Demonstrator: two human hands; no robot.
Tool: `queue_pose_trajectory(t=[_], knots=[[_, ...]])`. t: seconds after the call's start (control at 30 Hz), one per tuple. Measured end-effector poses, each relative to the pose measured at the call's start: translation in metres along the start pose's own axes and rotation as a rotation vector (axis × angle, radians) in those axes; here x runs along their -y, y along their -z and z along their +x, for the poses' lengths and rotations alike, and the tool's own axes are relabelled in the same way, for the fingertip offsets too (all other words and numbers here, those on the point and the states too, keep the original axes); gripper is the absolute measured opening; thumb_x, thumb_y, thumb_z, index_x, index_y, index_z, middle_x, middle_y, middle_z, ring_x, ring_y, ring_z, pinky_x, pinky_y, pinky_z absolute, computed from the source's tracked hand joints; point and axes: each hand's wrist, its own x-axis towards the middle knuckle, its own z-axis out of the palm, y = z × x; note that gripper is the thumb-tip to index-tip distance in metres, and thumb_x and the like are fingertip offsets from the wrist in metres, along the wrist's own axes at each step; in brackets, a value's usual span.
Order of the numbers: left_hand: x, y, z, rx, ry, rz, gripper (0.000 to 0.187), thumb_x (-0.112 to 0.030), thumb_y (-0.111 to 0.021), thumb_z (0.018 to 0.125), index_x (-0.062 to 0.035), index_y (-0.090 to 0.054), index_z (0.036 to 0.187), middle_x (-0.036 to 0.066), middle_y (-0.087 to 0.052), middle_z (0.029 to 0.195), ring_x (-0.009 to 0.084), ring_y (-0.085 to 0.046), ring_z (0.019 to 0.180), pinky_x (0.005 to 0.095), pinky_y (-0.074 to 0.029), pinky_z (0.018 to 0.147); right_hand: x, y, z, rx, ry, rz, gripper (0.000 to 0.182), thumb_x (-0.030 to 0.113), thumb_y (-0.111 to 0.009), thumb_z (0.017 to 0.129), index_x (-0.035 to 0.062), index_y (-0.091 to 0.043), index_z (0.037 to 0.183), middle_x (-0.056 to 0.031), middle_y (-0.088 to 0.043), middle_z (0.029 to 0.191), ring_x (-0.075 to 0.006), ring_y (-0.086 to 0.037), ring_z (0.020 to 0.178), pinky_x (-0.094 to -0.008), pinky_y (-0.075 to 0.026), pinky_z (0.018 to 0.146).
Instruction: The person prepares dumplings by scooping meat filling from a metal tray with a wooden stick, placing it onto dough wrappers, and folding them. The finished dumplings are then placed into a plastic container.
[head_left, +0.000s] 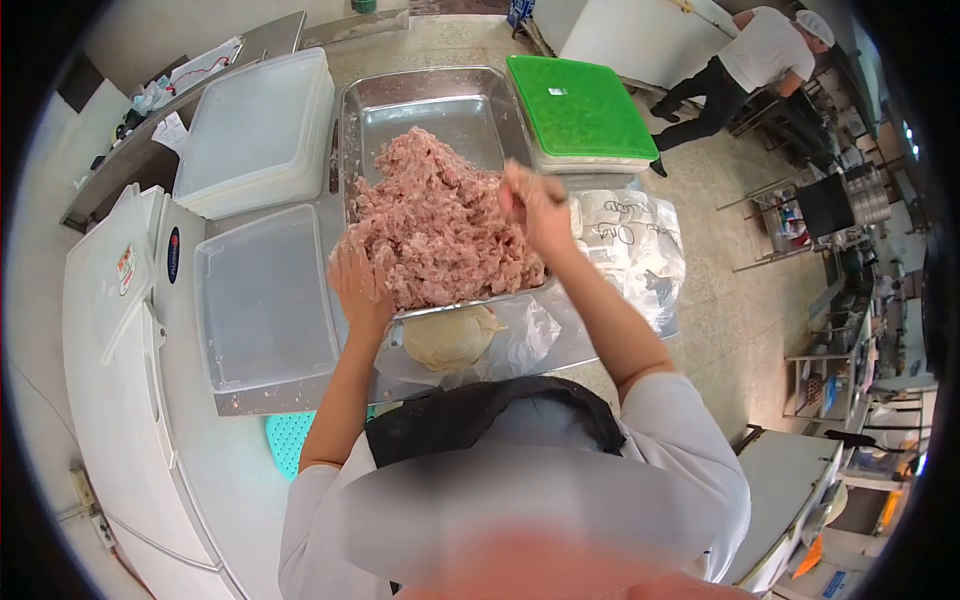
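Steel tray, fingers meat-buried.

The person wears a white short-sleeved shirt with a black apron over the chest. Both forearms are bare below the sleeves, and both hands are ungloved, with no watch or rings seen

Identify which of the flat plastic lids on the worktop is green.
The green lid, right of the metal tray; the two left of the tray are translucent white.
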Motion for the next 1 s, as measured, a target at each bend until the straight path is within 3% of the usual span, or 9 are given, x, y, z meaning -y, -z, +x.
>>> queue_pose_trajectory(t=[0.07, 0.17, 0.27, 0.33, 0.37, 0.67, 0.73, 0.93, 1.0], knots=[[0.001, -0.003, -0.001, 0.016, 0.020, 0.068, 0.049, -0.025, -0.047, 0.093, -0.0089, -0.041, 0.139, 0.017, -0.044, 0.139, 0.0361, -0.037, 0.128, 0.0482, -0.022, 0.108, 0.032, -0.006, 0.026, 0.034, -0.008, 0.153, 0.046, 0.038, -0.061, 0.092, 0.0061, -0.054, 0.060, -0.0013, -0.050, 0.055, -0.0078, -0.037, 0.042, -0.0240, -0.025, 0.040], [-0.009, 0.003, 0.004, 0.038, 0.077, 0.050, 0.051, -0.027, -0.050, 0.091, -0.0108, -0.041, 0.139, 0.016, -0.043, 0.139, 0.0363, -0.036, 0.129, 0.0478, -0.022, 0.109, 0.026, -0.024, 0.081, 0.071, 0.021, 0.196, 0.046, 0.038, -0.061, 0.092, 0.0064, -0.053, 0.060, -0.0014, -0.049, 0.054, -0.0086, -0.035, 0.040, -0.0252, -0.025, 0.040], [-0.008, -0.001, 0.003, 0.000, 0.075, 0.068, 0.052, -0.031, -0.053, 0.091, -0.0124, -0.042, 0.138, 0.016, -0.044, 0.138, 0.0357, -0.038, 0.128, 0.0474, -0.022, 0.109, -0.030, -0.037, 0.119, -0.056, 0.017, 0.171, 0.044, 0.036, -0.061, 0.092, 0.0065, -0.052, 0.060, -0.0010, -0.048, 0.054, -0.0089, -0.036, 0.040, -0.0260, -0.025, 0.040], [-0.009, -0.003, 0.004, -0.019, 0.096, 0.062, 0.053, -0.032, -0.053, 0.091, -0.0127, -0.042, 0.139, 0.016, -0.045, 0.138, 0.0356, -0.038, 0.128, 0.0474, -0.023, 0.109, -0.045, -0.039, 0.125, -0.260, -0.050, 0.378, 0.044, 0.036, -0.061, 0.092, 0.0072, -0.053, 0.060, 0.0001, -0.047, 0.054, -0.0087, -0.036, 0.041, -0.0261, -0.025, 0.040], [-0.009, -0.003, 0.003, -0.023, 0.111, 0.051, 0.053, -0.034, -0.053, 0.091, -0.0130, -0.042, 0.139, 0.016, -0.045, 0.138, 0.0355, -0.038, 0.128, 0.0474, -0.023, 0.109, -0.054, -0.039, 0.126, -0.252, -0.060, 0.383, 0.044, 0.036, -0.061, 0.092, 0.0072, -0.053, 0.060, 0.0001, -0.047, 0.054, -0.0087, -0.036, 0.041, -0.0261, -0.025, 0.040], [-0.007, -0.008, 0.001, -0.001, 0.079, 0.121, 0.054, -0.034, -0.052, 0.092, -0.0125, -0.040, 0.140, 0.016, -0.044, 0.139, 0.0334, -0.037, 0.130, 0.0477, -0.021, 0.111, -0.059, -0.016, 0.048, 0.030, -0.054, 0.328, 0.042, 0.031, -0.058, 0.094, 0.0083, -0.054, 0.060, 0.0018, -0.049, 0.057, -0.0062, -0.041, 0.048, -0.0238, -0.030, 0.045], [-0.007, -0.008, 0.002, 0.001, 0.070, 0.129, 0.054, -0.034, -0.052, 0.092, -0.0119, -0.040, 0.140, 0.016, -0.044, 0.139, 0.0336, -0.037, 0.130, 0.0479, -0.021, 0.111, -0.067, -0.013, 0.030, 0.106, 0.149, 0.266, 0.047, 0.032, -0.057, 0.095, 0.0046, -0.051, 0.057, 0.0024, -0.046, 0.054, -0.0057, -0.037, 0.050, -0.0244, -0.029, 0.047], [-0.002, -0.009, 0.003, 0.009, 0.051, 0.162, 0.056, -0.035, -0.053, 0.092, -0.0106, -0.039, 0.140, 0.016, -0.045, 0.138, 0.0339, -0.037, 0.130, 0.0480, -0.022, 0.111, -0.042, 0.026, 0.008, 0.220, 0.115, 0.245, 0.045, 0.033, -0.058, 0.095, 0.0046, -0.057, 0.060, 0.0018, -0.051, 0.058, -0.0054, -0.043, 0.051, -0.0227, -0.032, 0.046], [-0.003, -0.010, 0.005, 0.012, 0.058, 0.166, 0.056, -0.036, -0.053, 0.092, -0.0106, -0.039, 0.140, 0.016, -0.045, 0.138, 0.0340, -0.037, 0.130, 0.0480, -0.022, 0.111, -0.007, 0.040, 0.030, 0.260, -0.114, 0.158, 0.039, 0.030, -0.060, 0.094, 0.0041, -0.060, 0.064, -0.0008, -0.052, 0.056, -0.0066, -0.043, 0.045, -0.0232, -0.030, 0.041]])
